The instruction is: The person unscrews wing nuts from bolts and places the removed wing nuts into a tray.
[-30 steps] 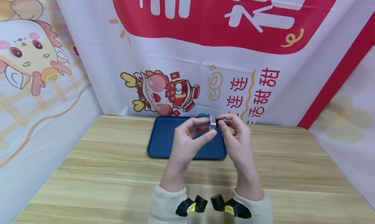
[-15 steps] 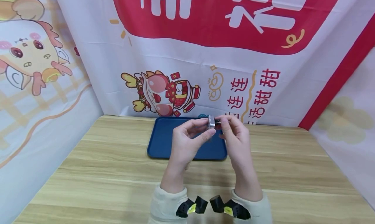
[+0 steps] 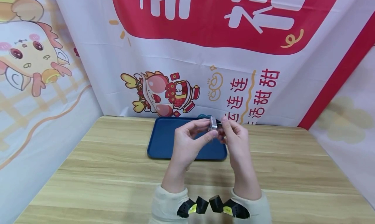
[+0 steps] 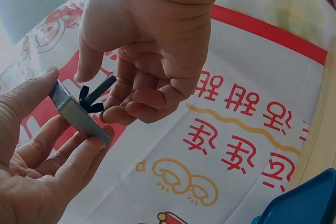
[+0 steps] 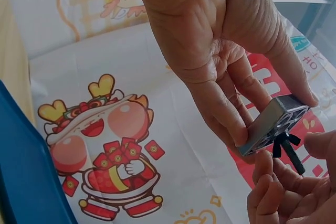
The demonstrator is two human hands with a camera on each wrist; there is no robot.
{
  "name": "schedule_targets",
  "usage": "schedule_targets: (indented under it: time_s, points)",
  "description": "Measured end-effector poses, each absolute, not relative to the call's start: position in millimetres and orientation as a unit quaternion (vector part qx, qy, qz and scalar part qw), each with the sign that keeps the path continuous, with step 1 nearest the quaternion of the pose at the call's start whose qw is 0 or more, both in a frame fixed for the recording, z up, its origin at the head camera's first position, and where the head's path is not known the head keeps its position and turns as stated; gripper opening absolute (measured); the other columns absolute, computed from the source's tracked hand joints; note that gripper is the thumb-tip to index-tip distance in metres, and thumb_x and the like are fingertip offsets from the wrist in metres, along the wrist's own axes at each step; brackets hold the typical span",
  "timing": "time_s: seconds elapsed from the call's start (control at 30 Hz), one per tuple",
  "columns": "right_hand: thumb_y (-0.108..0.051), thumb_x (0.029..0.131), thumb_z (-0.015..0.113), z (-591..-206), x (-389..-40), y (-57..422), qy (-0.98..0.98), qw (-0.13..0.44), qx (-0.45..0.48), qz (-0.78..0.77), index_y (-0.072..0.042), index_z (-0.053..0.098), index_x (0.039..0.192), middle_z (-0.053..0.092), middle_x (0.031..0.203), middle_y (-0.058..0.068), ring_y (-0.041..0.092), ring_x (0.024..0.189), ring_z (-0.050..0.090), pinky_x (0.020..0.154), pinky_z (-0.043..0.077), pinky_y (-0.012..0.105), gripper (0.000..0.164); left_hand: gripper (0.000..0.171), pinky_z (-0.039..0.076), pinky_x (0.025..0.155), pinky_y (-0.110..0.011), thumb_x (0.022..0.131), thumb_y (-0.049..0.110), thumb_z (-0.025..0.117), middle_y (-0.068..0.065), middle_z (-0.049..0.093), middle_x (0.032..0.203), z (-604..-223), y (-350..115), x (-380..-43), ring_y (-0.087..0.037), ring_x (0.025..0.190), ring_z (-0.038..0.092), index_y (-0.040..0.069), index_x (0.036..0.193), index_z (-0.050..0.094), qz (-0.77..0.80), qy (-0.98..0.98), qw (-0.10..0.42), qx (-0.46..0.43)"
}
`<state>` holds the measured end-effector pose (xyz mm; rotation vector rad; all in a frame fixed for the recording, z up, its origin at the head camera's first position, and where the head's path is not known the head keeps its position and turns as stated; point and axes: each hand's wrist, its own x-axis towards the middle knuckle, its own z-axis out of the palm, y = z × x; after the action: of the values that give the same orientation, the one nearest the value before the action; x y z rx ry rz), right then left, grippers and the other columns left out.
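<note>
My left hand (image 3: 186, 141) holds a square metal block (image 4: 84, 119) on edge above the tray, thumb on one side and fingers on the other. From the block's face a threaded bolt (image 4: 103, 87) sticks out, with a black wing nut (image 4: 95, 108) on it close to the metal. My right hand (image 3: 239, 139) is around the bolt end. In the left wrist view its index fingertip is right at the lower wing, while the thumb stands slightly off the upper wing. The right wrist view shows hollows in the block's face (image 5: 289, 119).
A blue tray (image 3: 161, 142) lies below the hands at the back of the wooden table (image 3: 102, 175). Behind it hangs a printed white and red cloth (image 3: 175, 48). Black wrist mounts (image 3: 191, 206) sit on the pale sleeves (image 3: 167, 201).
My right fingers have turned about the wing nut: the thumb has swung up and away, and the other fingers have come lower. The left hand keeps its hold on the block, nearly unmoved.
</note>
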<state>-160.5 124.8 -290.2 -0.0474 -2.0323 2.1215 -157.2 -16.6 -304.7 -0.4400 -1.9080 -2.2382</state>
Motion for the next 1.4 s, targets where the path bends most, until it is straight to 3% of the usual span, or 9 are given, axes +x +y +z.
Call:
schedule_targets:
  time_s: [0.17, 0.43, 0.7, 0.93, 1.07, 1.23, 1.4]
  points:
    - [-0.030, 0.102, 0.056, -289, -160, 125, -0.681, 0.090, -0.019, 0.727, -0.011, 0.069, 0.088, 0.060, 0.068, -0.009, 0.006, 0.065, 0.055, 0.061, 0.047, 0.020, 0.027, 0.033, 0.050, 0.104, -0.038, 0.085, 0.011, 0.078, -0.008, 0.073, 0.118, -305, -16, -157, -0.018, 0.107, 0.069, 0.007, 0.117, 0.072, -0.747, -0.642, 0.085, -0.151]
    - [-0.017, 0.101, 0.058, -290, -162, 123, -0.648, 0.093, -0.002, 0.756, -0.014, 0.070, 0.082, 0.061, 0.068, -0.007, 0.006, 0.067, 0.054, 0.062, 0.048, 0.017, 0.022, 0.033, 0.049, 0.105, -0.044, 0.087, 0.012, 0.076, -0.011, 0.072, 0.118, -306, -17, -158, -0.019, 0.108, 0.069, 0.005, 0.119, 0.071, -0.747, -0.640, 0.101, -0.151]
    - [-0.010, 0.101, 0.054, -290, -161, 122, -0.612, 0.094, 0.024, 0.785, -0.017, 0.069, 0.083, 0.064, 0.082, -0.006, 0.007, 0.078, 0.057, 0.075, 0.054, 0.019, 0.025, 0.031, 0.056, 0.094, -0.033, 0.087, 0.011, 0.076, -0.011, 0.073, 0.115, -305, -15, -158, -0.018, 0.104, 0.069, 0.004, 0.117, 0.072, -0.752, -0.636, 0.093, -0.148]
    - [-0.004, 0.099, 0.056, -290, -160, 123, -0.620, 0.112, 0.044, 0.775, -0.003, 0.071, 0.099, 0.067, 0.092, -0.004, 0.007, 0.086, 0.064, 0.083, 0.055, 0.021, 0.015, 0.029, 0.059, 0.083, -0.030, 0.087, 0.009, 0.076, -0.011, 0.073, 0.114, -305, -13, -157, -0.018, 0.101, 0.070, 0.004, 0.116, 0.072, -0.761, -0.627, 0.090, -0.140]
    - [-0.001, 0.097, 0.059, -290, -159, 123, -0.667, 0.129, 0.048, 0.733, 0.007, 0.067, 0.117, 0.069, 0.096, -0.007, 0.008, 0.092, 0.063, 0.082, 0.053, 0.018, 0.023, 0.028, 0.060, 0.080, -0.030, 0.087, 0.009, 0.075, -0.013, 0.074, 0.111, -304, -15, -157, -0.018, 0.097, 0.071, 0.005, 0.115, 0.073, -0.768, -0.621, 0.089, -0.129]
    - [0.006, 0.092, 0.062, -291, -158, 122, -0.697, 0.150, 0.075, 0.697, 0.007, 0.065, 0.123, 0.067, 0.105, -0.008, 0.012, 0.103, 0.060, 0.084, 0.053, 0.017, 0.031, 0.030, 0.060, 0.082, -0.031, 0.088, 0.007, 0.074, -0.017, 0.072, 0.112, -304, -19, -156, -0.018, 0.096, 0.072, 0.000, 0.117, 0.069, -0.782, -0.607, 0.072, -0.125]
    - [0.012, 0.089, 0.063, -292, -158, 121, -0.707, 0.173, 0.101, 0.678, 0.007, 0.066, 0.121, 0.065, 0.106, -0.005, 0.010, 0.100, 0.063, 0.084, 0.055, 0.018, 0.033, 0.032, 0.060, 0.084, -0.033, 0.089, 0.003, 0.072, -0.018, 0.067, 0.119, -301, -24, -156, -0.017, 0.098, 0.071, -0.003, 0.120, 0.065, -0.797, -0.592, 0.034, -0.117]
